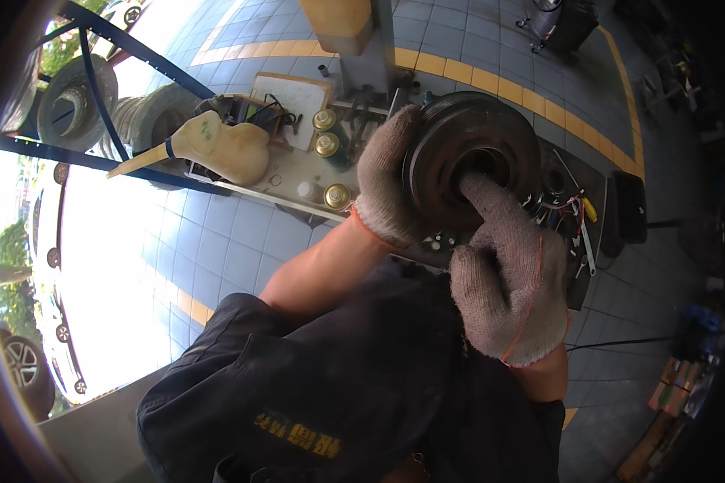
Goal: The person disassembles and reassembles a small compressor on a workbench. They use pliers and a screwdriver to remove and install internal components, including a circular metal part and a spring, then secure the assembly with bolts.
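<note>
A dark, heavy-looking round metal part (435, 173) with concentric rings and a central hole is held up over the bench. My left hand (391, 177), in a grimy knit work glove, is closed around its left edge; the fingertips are hidden behind it. My right hand (515, 282), gloved alike, is at the near face. Its index finger stretches into the central hole, and the tip is out of sight. The thumb stands apart from that finger, the other fingers look bent, and I see nothing held in this hand.
Behind the part is a workbench (286, 189) with gold-topped cans (327, 145), a cream plastic jug (229, 153) and a clipboard (298, 92). A yellow-handled screwdriver (590, 211) and wrench (588, 251) lie right. A post (362, 68) rises beyond; a blue rack (149, 56) holds tyre-like rings.
</note>
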The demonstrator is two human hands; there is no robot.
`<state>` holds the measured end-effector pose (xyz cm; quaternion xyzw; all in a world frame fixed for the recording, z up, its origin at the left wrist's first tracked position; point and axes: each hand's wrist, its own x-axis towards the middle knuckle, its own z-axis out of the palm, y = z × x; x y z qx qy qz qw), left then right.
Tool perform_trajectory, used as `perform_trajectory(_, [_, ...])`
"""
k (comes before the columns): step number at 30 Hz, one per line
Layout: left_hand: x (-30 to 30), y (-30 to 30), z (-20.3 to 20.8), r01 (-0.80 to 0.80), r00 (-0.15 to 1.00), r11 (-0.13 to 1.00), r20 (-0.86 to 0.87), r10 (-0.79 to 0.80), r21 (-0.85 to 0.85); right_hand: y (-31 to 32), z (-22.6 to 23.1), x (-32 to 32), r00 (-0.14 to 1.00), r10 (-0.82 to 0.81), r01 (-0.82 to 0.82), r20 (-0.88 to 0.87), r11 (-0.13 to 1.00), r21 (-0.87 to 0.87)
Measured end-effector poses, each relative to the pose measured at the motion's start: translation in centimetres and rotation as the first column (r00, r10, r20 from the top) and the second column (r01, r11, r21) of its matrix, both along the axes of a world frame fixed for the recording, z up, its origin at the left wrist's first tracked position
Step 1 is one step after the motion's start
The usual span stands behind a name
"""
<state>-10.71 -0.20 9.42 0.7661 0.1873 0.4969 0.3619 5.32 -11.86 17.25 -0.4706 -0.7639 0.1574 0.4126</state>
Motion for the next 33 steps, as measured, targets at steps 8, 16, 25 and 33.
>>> perform_trajectory(8, [-0.1, -0.2, 0.6, -0.147, 0.984, 0.981, -0.08, 0.158, 0.128, -0.1, -1.4, 0.4, 0.983, 0.072, -0.067, -0.171, 0.997, 0.035])
perform_trajectory(16, [-0.1, -0.1, 1.0, -0.24, 0.956, 0.945, -0.115, 0.269, 0.223, -0.7, -0.7, 3.1, 0.972, 0.054, -0.057, -0.23, 0.998, -0.005])
perform_trajectory(25, [-0.9, 0.0, 2.1, -0.246, 0.898, 0.888, -0.252, 0.36, 0.388, -0.9, 0.6, 4.2, 0.952, -0.302, 0.288, 0.056, 0.94, 0.182])
perform_trajectory(33, [-1.7, -0.7, -2.2, -0.256, 0.964, 0.954, -0.025, 0.263, 0.154, -2.0, -2.3, 3.3, 0.996, -0.052, 0.053, 0.076, 0.999, -0.001])
